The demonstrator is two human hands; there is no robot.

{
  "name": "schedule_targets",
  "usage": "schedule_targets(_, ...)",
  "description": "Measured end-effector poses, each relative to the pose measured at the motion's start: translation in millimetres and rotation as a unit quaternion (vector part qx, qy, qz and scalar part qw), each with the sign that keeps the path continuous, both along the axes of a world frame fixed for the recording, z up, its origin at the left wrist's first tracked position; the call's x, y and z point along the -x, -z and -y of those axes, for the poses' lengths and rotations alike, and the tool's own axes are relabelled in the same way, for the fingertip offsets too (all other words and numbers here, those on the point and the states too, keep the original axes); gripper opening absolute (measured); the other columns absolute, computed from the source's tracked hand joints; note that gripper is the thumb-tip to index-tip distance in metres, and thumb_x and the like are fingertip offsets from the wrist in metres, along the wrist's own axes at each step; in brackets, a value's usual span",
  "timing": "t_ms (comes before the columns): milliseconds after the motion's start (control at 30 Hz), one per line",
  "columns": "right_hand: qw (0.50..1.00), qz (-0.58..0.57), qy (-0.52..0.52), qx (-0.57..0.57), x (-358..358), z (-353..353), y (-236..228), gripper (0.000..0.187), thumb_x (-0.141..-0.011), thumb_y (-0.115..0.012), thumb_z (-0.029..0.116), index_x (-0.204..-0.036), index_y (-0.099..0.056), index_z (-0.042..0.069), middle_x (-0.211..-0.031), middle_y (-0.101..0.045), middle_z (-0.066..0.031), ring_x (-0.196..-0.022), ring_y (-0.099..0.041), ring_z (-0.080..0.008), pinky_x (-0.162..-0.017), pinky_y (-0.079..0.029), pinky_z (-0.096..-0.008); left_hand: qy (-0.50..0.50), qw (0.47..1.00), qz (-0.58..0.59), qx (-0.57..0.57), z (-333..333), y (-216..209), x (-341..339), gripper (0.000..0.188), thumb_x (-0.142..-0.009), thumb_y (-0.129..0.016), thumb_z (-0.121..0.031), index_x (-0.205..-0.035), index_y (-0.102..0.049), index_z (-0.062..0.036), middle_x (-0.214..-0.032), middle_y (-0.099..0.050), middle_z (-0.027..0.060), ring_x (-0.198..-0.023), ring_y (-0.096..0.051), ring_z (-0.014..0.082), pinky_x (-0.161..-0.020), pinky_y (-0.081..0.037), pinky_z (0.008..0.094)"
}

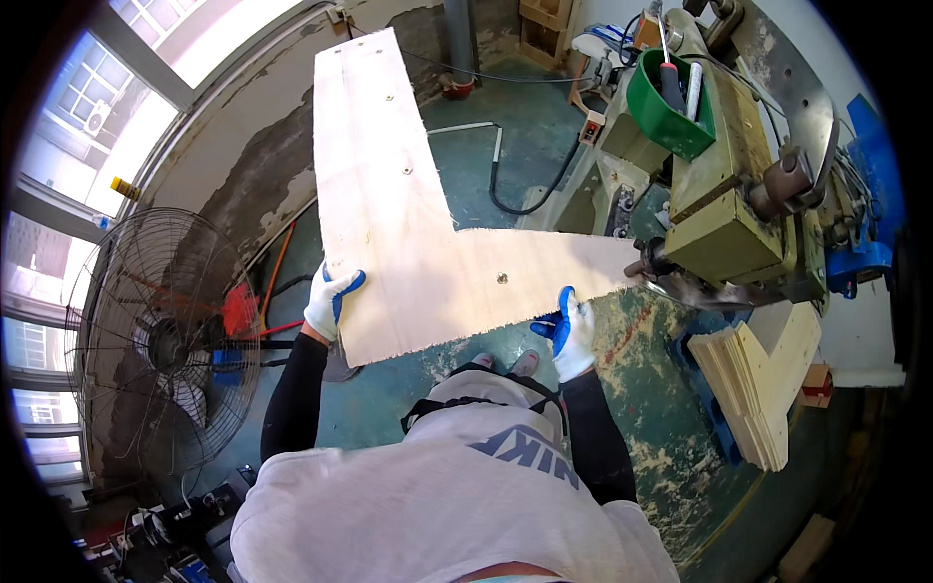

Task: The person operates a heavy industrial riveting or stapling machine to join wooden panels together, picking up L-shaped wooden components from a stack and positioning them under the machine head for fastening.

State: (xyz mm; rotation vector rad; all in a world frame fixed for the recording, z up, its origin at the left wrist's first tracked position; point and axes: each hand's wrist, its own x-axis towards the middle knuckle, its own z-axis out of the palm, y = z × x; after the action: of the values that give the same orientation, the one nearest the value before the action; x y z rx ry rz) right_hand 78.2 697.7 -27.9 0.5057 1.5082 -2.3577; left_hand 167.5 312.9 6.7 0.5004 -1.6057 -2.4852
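A large L-shaped plywood panel [418,262] spans the space before me, with several small round metal inserts set in its face. My left hand [332,299], in a white glove with blue grip, is closed on its left edge, thumb on top. My right hand [571,332], gloved alike, is at the near edge of the panel's right arm; its thumb laps over the edge, and its other fingers are partly hidden. The panel's right end reaches the tool head of a green machine [719,238], where its tip is partly hidden.
A stack of cut plywood pieces [743,389] stands at the right on a blue support. On the machine sits a green bin [651,107] holding a screwdriver [671,85]. A large caged fan [165,340] stands at left, by windows. Sawdust [641,389] litters the floor.
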Motion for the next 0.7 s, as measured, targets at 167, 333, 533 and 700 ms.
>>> schedule_targets(167, 0.998, -0.041, -0.037, 0.006, -12.0, -3.4, -17.3, 0.026, -0.099, -0.060, 0.031, -0.104, -0.057, 0.006, -0.084, -0.064, -0.0040, -0.065, -0.068, -0.0149, -0.057, -0.059, -0.0306, -0.032, 0.999, 0.023, -0.031, -21.1, -11.5, -42.8, 0.052, -0.086, -0.066, -0.002, -0.134, -0.050, 0.0040, -0.125, -0.063, 0.0165, -0.106, -0.066, 0.0271, -0.093, -0.055, 0.0393)
schedule_targets(333, 0.987, 0.043, -0.128, 0.086, -65.9, -10.9, -10.6, 0.029, -0.094, -0.067, 0.024, -0.112, -0.060, 0.003, -0.087, -0.067, -0.0079, -0.071, -0.069, -0.0189, -0.059, -0.059, -0.0326, -0.013, 0.998, 0.054, -0.025, -14.1, -17.4, -86.6, 0.053, -0.087, -0.063, -0.003, -0.138, -0.048, 0.0026, -0.129, -0.061, 0.0176, -0.111, -0.065, 0.0305, -0.097, -0.053, 0.0421)
schedule_targets(533, 0.991, 0.090, -0.070, 0.062, -91.9, -85.4, 24.6, 0.027, -0.095, -0.064, 0.026, -0.110, -0.060, 0.004, -0.082, -0.068, -0.0069, -0.062, -0.068, -0.0153, -0.053, -0.057, -0.0281, 0.043, 0.965, 0.240, -0.098, -71.5, 35.1, -107.7, 0.030, -0.092, -0.064, -0.008, -0.120, -0.062, 0.0013, -0.107, -0.070, 0.0136, -0.093, -0.070, 0.0242, -0.085, -0.058, 0.0379)
schedule_targets(700, 0.987, 0.040, 0.155, 0.007, -107.9, -223.6, 31.7, 0.022, -0.095, -0.065, 0.025, -0.104, -0.062, 0.006, -0.074, -0.066, -0.0032, -0.050, -0.060, -0.0116, -0.043, -0.047, -0.0244, 0.197, 0.916, 0.329, -0.115, -208.1, 122.3, -81.1, 0.040, -0.096, -0.065, -0.021, -0.126, -0.058, 0.0036, -0.112, -0.070, 0.0145, -0.094, -0.071, 0.0238, -0.085, -0.058, 0.0362)
